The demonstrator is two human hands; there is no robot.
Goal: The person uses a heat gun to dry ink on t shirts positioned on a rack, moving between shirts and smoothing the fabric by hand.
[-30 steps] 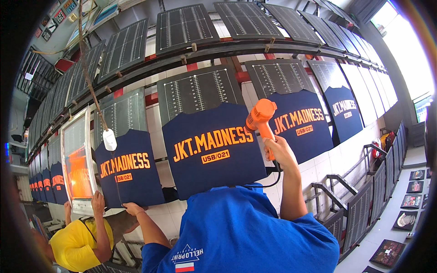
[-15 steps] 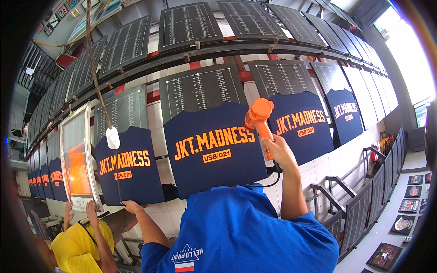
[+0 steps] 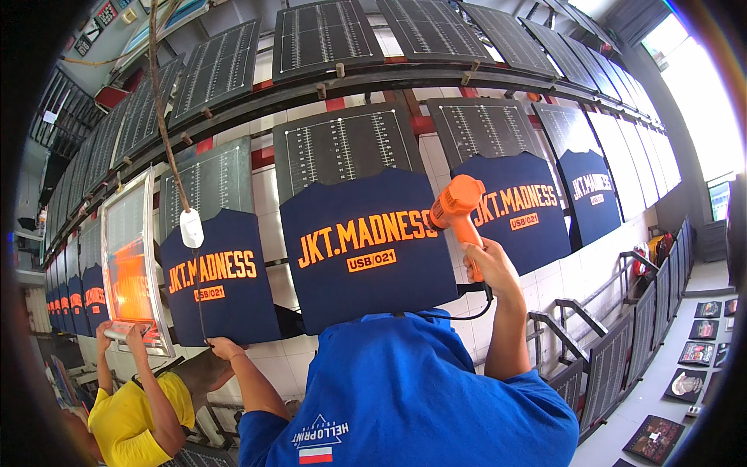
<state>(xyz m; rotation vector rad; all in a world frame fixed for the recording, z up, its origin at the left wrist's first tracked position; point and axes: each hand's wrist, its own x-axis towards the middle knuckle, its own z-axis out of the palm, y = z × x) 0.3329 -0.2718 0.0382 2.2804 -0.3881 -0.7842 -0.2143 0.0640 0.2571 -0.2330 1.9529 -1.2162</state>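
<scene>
Near shirts (image 3: 369, 300) on gridded boards (image 3: 348, 144) above white tiles (image 3: 537, 274), right fingers (image 3: 476, 254) clamp an orange blower (image 3: 459, 200); left fingers (image 3: 221, 343) unclear.

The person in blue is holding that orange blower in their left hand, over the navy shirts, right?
Wrong hand: the head view shows the orange blower in the right hand, over the navy shirts.

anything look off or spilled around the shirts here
No spill or damage stands out. Slightly odd: a white plastic block hangs on a brown cord before the navy shirt left of centre, its thin cable crossing the print.
</scene>
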